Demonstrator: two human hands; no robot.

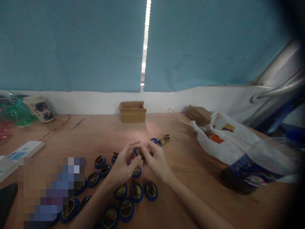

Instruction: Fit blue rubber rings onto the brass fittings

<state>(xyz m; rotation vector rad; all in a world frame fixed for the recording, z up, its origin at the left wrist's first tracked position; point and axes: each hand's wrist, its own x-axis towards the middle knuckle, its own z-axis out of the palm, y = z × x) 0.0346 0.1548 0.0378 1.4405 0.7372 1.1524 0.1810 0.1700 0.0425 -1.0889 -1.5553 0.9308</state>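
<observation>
My left hand [125, 163] and my right hand [157, 160] meet over the table, with fingers closed around one round blue-rimmed badge [138, 152] with a brass-coloured back. Fingertips partly cover it, so its fine details are hidden. Just beyond my right fingers lie a blue ring [155, 141] and a small pile of brass-coloured metal pieces [165, 139]. Several similar badges lie back-up beneath and around my hands, among them one badge [151, 190] at the right and another badge [93, 179] left of my forearm.
A small open cardboard box [132, 115] stands near the wall. At right are a white plastic bag [221, 140], a dark-bottomed bottle [252, 173] and a brown paper bundle [198, 114]. A paper cup [40, 108], tweezers [77, 123] and a white power strip [26, 149] are on the left.
</observation>
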